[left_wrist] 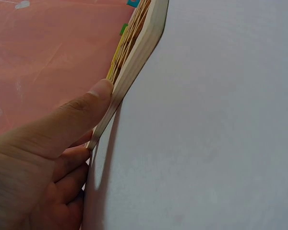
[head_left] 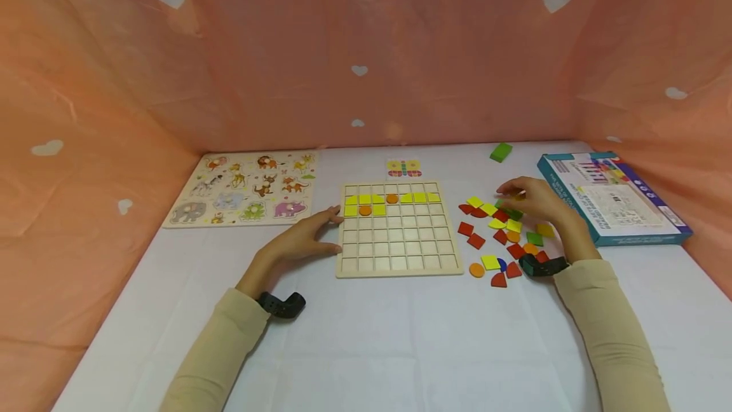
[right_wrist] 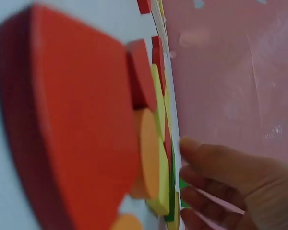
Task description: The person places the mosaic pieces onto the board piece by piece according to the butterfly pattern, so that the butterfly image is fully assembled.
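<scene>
My left hand [head_left: 305,236] rests at the left edge of a wooden grid board [head_left: 398,250], thumb and fingertips touching its side. Yellow pieces and two orange discs [head_left: 391,198] sit in the board's upper rows. In the left wrist view the thumb [left_wrist: 100,91] lies against the board's edge [left_wrist: 134,62]. Over the far side of a pile of loose coloured pieces [head_left: 513,226] hovers my right hand [head_left: 534,199], its fingers loosely bent. No piece shows between those fingers [right_wrist: 201,153] in the right wrist view; a large red piece [right_wrist: 81,120] looms close to that camera.
A small butterfly pattern card [head_left: 404,168] lies behind the board. An animal puzzle board [head_left: 269,192] is at the back left. On the right lies a teal-edged box [head_left: 614,199], with a green block [head_left: 501,152] farther back. Pink curtains with hearts enclose the white table.
</scene>
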Motion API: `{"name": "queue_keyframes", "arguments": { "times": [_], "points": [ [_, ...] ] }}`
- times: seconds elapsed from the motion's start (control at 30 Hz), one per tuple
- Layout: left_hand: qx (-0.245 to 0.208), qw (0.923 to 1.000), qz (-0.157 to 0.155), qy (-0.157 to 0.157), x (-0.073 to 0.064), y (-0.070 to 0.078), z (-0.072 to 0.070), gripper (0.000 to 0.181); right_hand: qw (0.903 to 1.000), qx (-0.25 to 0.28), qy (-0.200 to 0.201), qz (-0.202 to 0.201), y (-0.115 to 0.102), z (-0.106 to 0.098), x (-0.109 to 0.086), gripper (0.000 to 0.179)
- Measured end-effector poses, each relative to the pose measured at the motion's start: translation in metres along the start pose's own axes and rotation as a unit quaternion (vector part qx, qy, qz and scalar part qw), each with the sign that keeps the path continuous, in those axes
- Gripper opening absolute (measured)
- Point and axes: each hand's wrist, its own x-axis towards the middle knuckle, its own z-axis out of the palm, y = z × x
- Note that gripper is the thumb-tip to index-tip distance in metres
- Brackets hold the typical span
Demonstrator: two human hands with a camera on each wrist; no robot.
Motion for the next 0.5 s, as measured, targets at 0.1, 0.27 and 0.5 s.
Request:
{"name": "queue_keyframes", "arguments": {
  "times": [0.1, 0.27, 0.5],
  "points": [
    [0.001, 1.0000, -0.005, -0.002, 0.0001, 0.0003, 0.0000, 0.063, 0.9998, -0.001, -0.016, 0.013, 0.0063, 0.0005, 0.0002, 0.035],
    [0.011, 0.9999, 0.003, -0.001, 0.0010, -0.0008, -0.0022, 0.063, 0.9998, 0.000, -0.016, 0.007, 0.0082, 0.0019, 0.0008, 0.034],
    [0.008, 0.9999, 0.011, -0.005, 0.0008, -0.0022, -0.0019, 0.064, 0.9993, -0.022, 0.002, -0.031, 0.0093, 0.0054, 0.0012, 0.038]
  ]
}}
